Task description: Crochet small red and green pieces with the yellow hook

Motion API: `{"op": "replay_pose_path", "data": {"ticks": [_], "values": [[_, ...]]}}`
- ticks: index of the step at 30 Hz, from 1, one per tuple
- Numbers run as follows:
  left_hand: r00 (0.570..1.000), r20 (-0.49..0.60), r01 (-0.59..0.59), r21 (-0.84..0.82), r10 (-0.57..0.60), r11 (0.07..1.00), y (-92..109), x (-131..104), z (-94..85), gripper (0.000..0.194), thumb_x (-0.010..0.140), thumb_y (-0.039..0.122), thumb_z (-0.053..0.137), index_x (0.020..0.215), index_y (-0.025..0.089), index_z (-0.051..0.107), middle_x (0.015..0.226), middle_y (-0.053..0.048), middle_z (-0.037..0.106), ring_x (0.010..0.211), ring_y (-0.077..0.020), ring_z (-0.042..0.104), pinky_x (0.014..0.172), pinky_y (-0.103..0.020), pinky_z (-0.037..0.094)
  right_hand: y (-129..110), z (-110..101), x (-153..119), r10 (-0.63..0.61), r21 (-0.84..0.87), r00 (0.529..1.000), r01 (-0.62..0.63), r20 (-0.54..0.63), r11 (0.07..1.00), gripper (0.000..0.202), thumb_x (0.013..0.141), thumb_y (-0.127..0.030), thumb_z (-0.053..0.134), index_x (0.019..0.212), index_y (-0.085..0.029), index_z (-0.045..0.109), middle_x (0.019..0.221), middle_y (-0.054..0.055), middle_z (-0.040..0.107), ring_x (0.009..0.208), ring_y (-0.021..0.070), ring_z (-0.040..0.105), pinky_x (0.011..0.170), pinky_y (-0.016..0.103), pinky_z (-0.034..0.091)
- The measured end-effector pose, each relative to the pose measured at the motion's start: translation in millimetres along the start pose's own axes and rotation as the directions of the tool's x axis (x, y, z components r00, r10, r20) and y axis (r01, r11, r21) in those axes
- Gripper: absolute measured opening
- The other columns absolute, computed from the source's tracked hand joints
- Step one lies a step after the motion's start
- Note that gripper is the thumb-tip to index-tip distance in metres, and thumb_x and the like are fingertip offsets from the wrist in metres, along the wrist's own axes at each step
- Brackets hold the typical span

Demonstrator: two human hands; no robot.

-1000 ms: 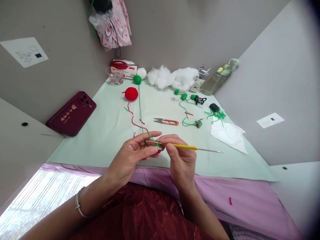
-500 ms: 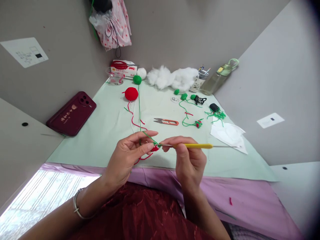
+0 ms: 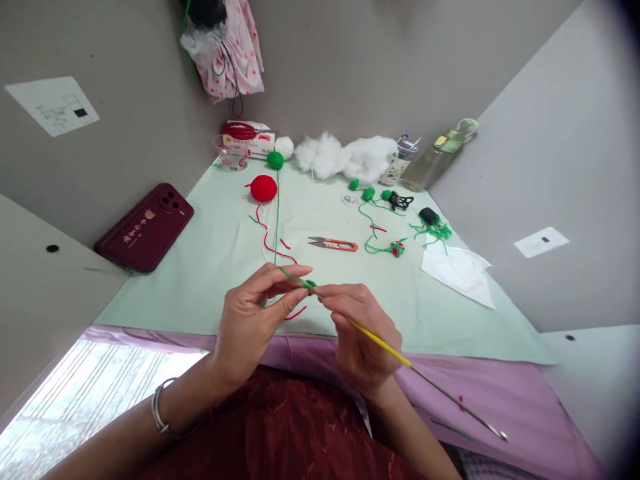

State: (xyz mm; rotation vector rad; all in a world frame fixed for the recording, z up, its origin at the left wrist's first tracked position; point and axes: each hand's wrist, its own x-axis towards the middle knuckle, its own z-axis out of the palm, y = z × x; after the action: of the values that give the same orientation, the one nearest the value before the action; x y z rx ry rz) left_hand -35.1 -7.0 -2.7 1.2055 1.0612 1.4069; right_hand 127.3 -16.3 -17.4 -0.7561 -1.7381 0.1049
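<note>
Between the thumb and fingers of my left hand (image 3: 257, 313) is a small green and red crochet piece (image 3: 311, 285), mostly covered by the fingertips. Green yarn (image 3: 277, 220) runs from the green ball (image 3: 275, 160) down over my left index finger to the piece. My right hand (image 3: 365, 333) is closed around a crochet hook (image 3: 377, 341) with a yellow grip; its near tip meets the piece, and its long metal end slants down to the right. Beyond my hands lie orange thread snips (image 3: 333, 244) and a red yarn ball (image 3: 263, 189).
A dark red phone (image 3: 145, 227) leans at the left wall. White stuffing (image 3: 345, 157), a pen cup (image 3: 397, 163) and a bottle (image 3: 435, 157) line the back. Small green crochet pieces (image 3: 369, 193), a black claw clip (image 3: 401, 200) and white paper (image 3: 457, 273) lie to the right.
The crochet hook has swung from nearly level to slanting down to the right as my right hand turned. The crochet piece has turned, now showing more green and little red.
</note>
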Motion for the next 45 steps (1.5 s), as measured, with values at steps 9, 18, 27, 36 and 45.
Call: {"op": "replay_pose_path", "data": {"ticks": [9,18,27,36,45], "values": [[0.977,0.063,0.212,-0.299,-0.203,0.930,-14,12,3.7,0.037,0.079,0.023,0.090,0.116,0.026,0.083,0.082,0.003,0.067,0.075,-0.0101,0.060,0.069,-0.019,0.050,17,22,-20,-0.104,-0.306,0.994,0.108,0.028,0.946,0.051,0.095,-0.004,0.066,0.137,-0.032,0.068,0.116,0.010,0.079,0.106,0.0250,0.075,0.085,0.040,0.066],[0.873,0.299,0.480,-0.396,-0.384,0.783,-1,16,-9.2,0.033,0.082,0.022,0.086,0.115,0.022,0.084,0.065,0.008,0.048,0.048,-0.0022,0.023,0.045,-0.015,0.037,6,2,2,0.281,0.285,0.957,-0.252,-0.068,0.925,0.026,0.102,-0.012,0.059,0.111,-0.027,0.078,0.095,0.004,0.078,0.080,0.0176,0.070,0.072,0.035,0.060],[0.912,0.293,0.375,-0.311,-0.287,0.873,-3,8,-3.9,0.037,0.084,0.028,0.088,0.121,0.028,0.082,0.081,0.003,0.067,0.055,-0.0036,0.051,0.055,-0.017,0.050,3,4,4,0.307,0.289,0.951,-0.302,0.032,0.908,0.023,0.102,-0.014,0.063,0.110,-0.028,0.080,0.099,0.003,0.079,0.096,0.0185,0.072,0.084,0.034,0.058],[0.824,0.453,0.515,-0.354,-0.339,0.781,4,14,-8.9,0.053,0.084,0.023,0.088,0.135,0.023,0.074,0.080,0.005,0.064,0.044,0.0012,0.028,0.052,-0.018,0.053,8,2,4,0.520,0.643,0.852,-0.433,0.062,0.632,0.018,0.103,-0.027,0.064,0.100,-0.027,0.082,0.091,0.002,0.074,0.073,0.0144,0.071,0.068,0.031,0.060],[0.858,0.421,0.464,-0.383,-0.296,0.799,-4,11,-6.7,0.039,0.082,0.021,0.088,0.119,0.032,0.083,0.083,0.005,0.064,0.050,-0.0004,0.040,0.055,-0.015,0.053,12,3,8,0.571,0.657,0.813,-0.493,0.115,0.570,0.017,0.101,-0.032,0.067,0.094,-0.025,0.080,0.086,0.002,0.075,0.067,0.0133,0.067,0.062,0.028,0.058]]}}
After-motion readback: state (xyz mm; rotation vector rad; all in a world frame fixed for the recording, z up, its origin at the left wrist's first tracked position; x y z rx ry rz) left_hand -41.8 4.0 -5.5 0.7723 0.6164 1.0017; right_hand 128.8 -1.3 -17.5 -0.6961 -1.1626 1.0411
